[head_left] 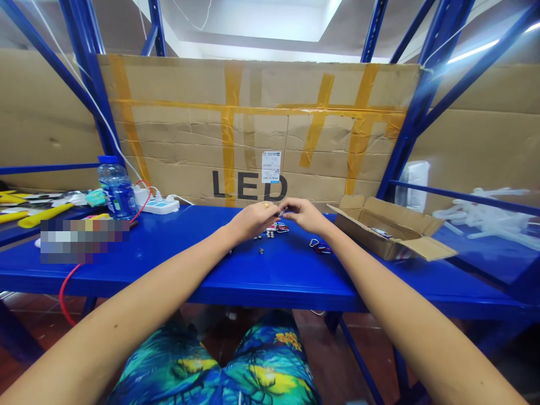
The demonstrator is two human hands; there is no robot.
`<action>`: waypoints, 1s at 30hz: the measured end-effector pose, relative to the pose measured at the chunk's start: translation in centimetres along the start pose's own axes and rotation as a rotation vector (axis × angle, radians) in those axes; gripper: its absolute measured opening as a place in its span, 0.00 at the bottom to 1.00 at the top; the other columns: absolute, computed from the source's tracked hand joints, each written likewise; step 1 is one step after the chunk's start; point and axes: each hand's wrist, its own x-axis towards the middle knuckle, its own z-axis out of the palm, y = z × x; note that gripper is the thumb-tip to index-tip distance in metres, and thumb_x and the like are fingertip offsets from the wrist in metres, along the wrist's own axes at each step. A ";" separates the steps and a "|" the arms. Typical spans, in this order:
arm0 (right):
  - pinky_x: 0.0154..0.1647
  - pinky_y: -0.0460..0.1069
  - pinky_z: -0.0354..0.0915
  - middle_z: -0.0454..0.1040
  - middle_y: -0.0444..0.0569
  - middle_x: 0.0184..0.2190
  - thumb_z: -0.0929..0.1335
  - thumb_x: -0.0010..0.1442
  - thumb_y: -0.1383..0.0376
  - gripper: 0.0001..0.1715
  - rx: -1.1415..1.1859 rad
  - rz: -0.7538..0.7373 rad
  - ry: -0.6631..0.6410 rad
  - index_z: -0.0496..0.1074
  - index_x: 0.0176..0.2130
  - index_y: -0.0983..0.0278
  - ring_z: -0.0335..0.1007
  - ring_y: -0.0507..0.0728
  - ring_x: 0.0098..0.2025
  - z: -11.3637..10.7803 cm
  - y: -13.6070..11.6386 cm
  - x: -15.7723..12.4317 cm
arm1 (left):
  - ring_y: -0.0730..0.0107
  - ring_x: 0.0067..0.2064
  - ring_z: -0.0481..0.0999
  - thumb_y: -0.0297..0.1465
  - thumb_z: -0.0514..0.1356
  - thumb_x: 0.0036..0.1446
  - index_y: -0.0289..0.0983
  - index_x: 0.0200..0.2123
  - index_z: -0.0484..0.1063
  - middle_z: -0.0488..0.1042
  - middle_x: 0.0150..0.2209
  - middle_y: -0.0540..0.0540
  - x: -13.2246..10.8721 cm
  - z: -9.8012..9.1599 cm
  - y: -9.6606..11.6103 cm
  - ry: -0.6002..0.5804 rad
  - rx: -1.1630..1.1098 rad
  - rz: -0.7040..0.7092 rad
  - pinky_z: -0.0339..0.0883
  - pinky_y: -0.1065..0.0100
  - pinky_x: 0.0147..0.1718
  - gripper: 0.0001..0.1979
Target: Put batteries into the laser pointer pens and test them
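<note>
My left hand (255, 218) and my right hand (304, 216) meet above the blue table, fingertips pinched together. Between them is a small shiny piece (282, 213), mostly covered by the fingers and too small to name. Just below lies a cluster of red, blue and silver carabiners (278, 227). Several small silvery metal parts (270, 234) are scattered in front of it, with one small metal piece (261, 251) lying nearer to me. Beside my right wrist rest more carabiners (321, 247), dark blue and red.
An open cardboard box (379, 239) on the right holds some metal pieces. To the left stand a blue-capped bottle (116, 191), a white power strip (160, 205) and yellow-handled tools (44, 215). A red cable (63, 295) hangs over the table edge. A large cardboard panel (185, 140) closes the back.
</note>
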 end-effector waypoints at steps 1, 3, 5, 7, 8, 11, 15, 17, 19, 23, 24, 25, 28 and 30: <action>0.45 0.54 0.64 0.75 0.48 0.33 0.69 0.50 0.67 0.07 0.018 0.011 -0.001 0.74 0.34 0.65 0.69 0.56 0.38 0.0 0.0 0.0 | 0.67 0.40 0.75 0.30 0.50 0.66 0.35 0.39 0.70 0.75 0.36 0.42 0.0 0.0 0.0 0.009 -0.002 -0.001 0.68 0.66 0.39 0.09; 0.44 0.54 0.64 0.75 0.48 0.33 0.69 0.50 0.66 0.08 0.048 0.029 -0.007 0.73 0.34 0.65 0.69 0.57 0.38 0.1 0.1 0.0 | 0.67 0.39 0.75 0.30 0.51 0.66 0.35 0.38 0.70 0.75 0.35 0.42 -0.1 0.0 0.1 0.022 -0.012 -0.011 0.68 0.66 0.39 0.09; 0.44 0.54 0.64 0.75 0.48 0.34 0.70 0.50 0.65 0.09 0.068 0.038 -0.010 0.73 0.35 0.65 0.69 0.57 0.39 0.1 0.1 0.0 | 0.67 0.39 0.75 0.30 0.52 0.66 0.35 0.39 0.70 0.75 0.35 0.42 -0.1 -0.1 0.2 0.031 -0.039 -0.035 0.68 0.66 0.39 0.08; 0.45 0.54 0.64 0.75 0.48 0.34 0.70 0.49 0.64 0.10 0.087 0.041 -0.007 0.73 0.35 0.64 0.68 0.57 0.39 0.2 0.3 0.1 | 0.68 0.39 0.75 0.30 0.54 0.65 0.35 0.40 0.70 0.75 0.36 0.43 -0.1 -0.2 0.2 0.043 -0.075 -0.070 0.68 0.67 0.40 0.07; 0.45 0.54 0.64 0.74 0.48 0.34 0.71 0.49 0.64 0.10 0.099 0.042 -0.008 0.73 0.35 0.64 0.68 0.56 0.39 0.2 0.4 0.1 | 0.68 0.38 0.75 0.31 0.55 0.65 0.35 0.41 0.70 0.75 0.36 0.43 -0.1 -0.3 0.3 0.047 -0.090 -0.085 0.68 0.67 0.39 0.06; 0.45 0.54 0.64 0.74 0.47 0.33 0.71 0.49 0.64 0.11 0.145 0.047 -0.025 0.73 0.35 0.65 0.68 0.56 0.38 0.3 0.6 0.2 | 0.70 0.36 0.75 0.30 0.56 0.64 0.35 0.40 0.70 0.76 0.36 0.44 0.0 -0.4 0.4 0.061 -0.124 -0.108 0.68 0.68 0.38 0.06; 0.44 0.53 0.63 0.73 0.46 0.32 0.71 0.50 0.65 0.10 0.200 0.047 -0.050 0.72 0.35 0.65 0.68 0.55 0.37 0.3 0.9 0.2 | 0.71 0.35 0.75 0.29 0.57 0.63 0.35 0.39 0.71 0.76 0.35 0.44 0.1 -0.6 0.6 0.097 -0.152 -0.107 0.68 0.69 0.36 0.05; 0.43 0.53 0.63 0.73 0.45 0.31 0.71 0.50 0.65 0.10 0.211 0.045 -0.056 0.72 0.35 0.65 0.67 0.54 0.36 0.3 1.0 0.3 | 0.71 0.34 0.75 0.29 0.57 0.63 0.35 0.39 0.71 0.76 0.35 0.44 0.1 -0.6 0.6 0.113 -0.166 -0.105 0.68 0.69 0.36 0.04; 0.42 0.52 0.63 0.72 0.45 0.30 0.72 0.50 0.65 0.10 0.223 0.043 -0.058 0.72 0.35 0.65 0.67 0.54 0.35 0.4 1.0 0.3 | 0.72 0.34 0.75 0.29 0.57 0.63 0.35 0.39 0.71 0.76 0.35 0.45 0.1 -0.6 0.6 0.127 -0.169 -0.097 0.69 0.69 0.36 0.04; 0.42 0.52 0.63 0.73 0.44 0.31 0.72 0.50 0.65 0.10 0.279 0.050 -0.071 0.72 0.35 0.65 0.68 0.54 0.35 0.4 1.2 0.3 | 0.71 0.34 0.75 0.29 0.56 0.63 0.35 0.40 0.70 0.76 0.35 0.44 0.1 -0.5 0.5 0.144 -0.137 -0.054 0.69 0.69 0.36 0.05; 0.42 0.52 0.63 0.73 0.44 0.31 0.72 0.50 0.65 0.10 0.294 0.055 -0.075 0.72 0.35 0.65 0.68 0.54 0.35 0.5 1.2 0.2 | 0.71 0.35 0.75 0.29 0.56 0.64 0.35 0.40 0.70 0.76 0.35 0.44 0.1 -0.4 0.5 0.142 -0.124 -0.042 0.69 0.69 0.36 0.05; 0.42 0.52 0.63 0.73 0.44 0.31 0.72 0.50 0.65 0.10 0.307 0.062 -0.078 0.71 0.35 0.65 0.68 0.54 0.36 0.5 1.2 0.2 | 0.70 0.35 0.75 0.29 0.55 0.64 0.35 0.40 0.70 0.75 0.35 0.44 0.0 -0.3 0.5 0.138 -0.112 -0.029 0.69 0.68 0.37 0.05; 0.43 0.52 0.63 0.73 0.44 0.31 0.72 0.50 0.66 0.10 0.333 0.075 -0.093 0.71 0.35 0.64 0.68 0.54 0.37 0.6 1.2 0.1 | 0.69 0.36 0.74 0.28 0.54 0.64 0.35 0.39 0.70 0.74 0.34 0.44 0.0 -0.2 0.5 0.128 -0.086 -0.005 0.69 0.68 0.37 0.06; 0.44 0.52 0.63 0.73 0.44 0.31 0.72 0.50 0.66 0.10 0.343 0.079 -0.106 0.70 0.35 0.64 0.69 0.54 0.37 0.6 1.3 0.1 | 0.69 0.35 0.74 0.28 0.54 0.64 0.35 0.39 0.70 0.74 0.34 0.44 0.0 -0.2 0.5 0.131 -0.095 -0.014 0.68 0.68 0.36 0.05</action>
